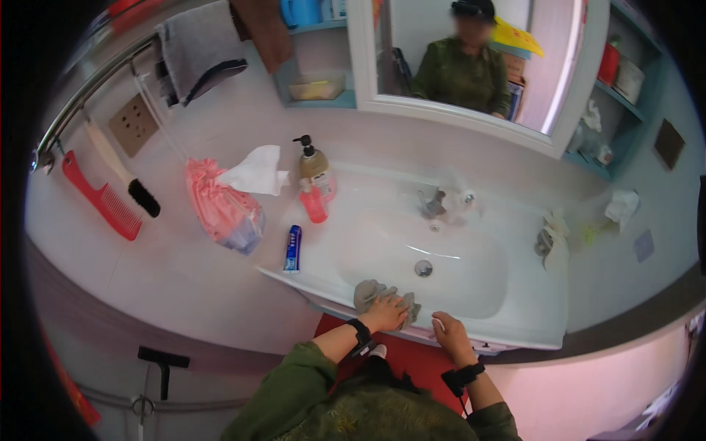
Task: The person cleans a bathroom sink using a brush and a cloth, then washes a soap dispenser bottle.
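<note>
My left hand [386, 314] presses down on a crumpled grey cloth [373, 295] at the front rim of the white sink [471, 279], its fingers bunched into the fabric. Over the same rim, a little to the right, my right hand [452, 336] hangs with fingers loosely bent and the thumb apart. Nothing shows in it. A blue toothpaste tube [293, 250] lies on the left end of the sink top. Behind it stand a small pink bottle [314, 204] and a larger pump bottle [315, 163]. The metal drain [423, 268] shows in the basin.
The faucet [452, 202] is at the back of the basin. A pink bag of tissues [220, 202], a red comb [103, 195] and a brush [121, 169] hang at the left. A mirror cabinet [471, 121] overhangs the back. A pale cloth [557, 239] drapes the right side.
</note>
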Motion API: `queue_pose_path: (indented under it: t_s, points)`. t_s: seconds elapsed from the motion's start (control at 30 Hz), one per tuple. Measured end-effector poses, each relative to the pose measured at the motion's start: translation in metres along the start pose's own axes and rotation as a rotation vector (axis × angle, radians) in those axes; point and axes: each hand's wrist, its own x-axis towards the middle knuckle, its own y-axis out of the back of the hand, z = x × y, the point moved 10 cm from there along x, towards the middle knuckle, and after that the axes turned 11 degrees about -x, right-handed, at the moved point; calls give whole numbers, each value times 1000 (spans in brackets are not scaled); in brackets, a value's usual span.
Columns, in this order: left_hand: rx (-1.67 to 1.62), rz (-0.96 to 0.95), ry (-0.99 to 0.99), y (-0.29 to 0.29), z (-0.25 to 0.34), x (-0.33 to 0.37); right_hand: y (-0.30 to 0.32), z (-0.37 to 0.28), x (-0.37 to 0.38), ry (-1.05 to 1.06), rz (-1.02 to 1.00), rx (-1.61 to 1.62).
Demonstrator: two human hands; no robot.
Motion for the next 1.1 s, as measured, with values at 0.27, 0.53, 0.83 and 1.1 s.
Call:
queue_pose_path:
  t_s: [0.27, 0.53, 0.83, 1.1]
  points:
    - [-175, 225, -113, 51, -22, -40, -107, -81, 48, 394, -200, -34]
    - [-677, 125, 42, 118, -122, -75, -197, -119, 77, 608, -398, -265]
    - [-105, 723, 185, 182, -264, -106, -254, -150, 108, 797, -561, -369]
    - [-215, 646, 338, 165, -304, -116, -303, -190, 135, 914, -523, -256]
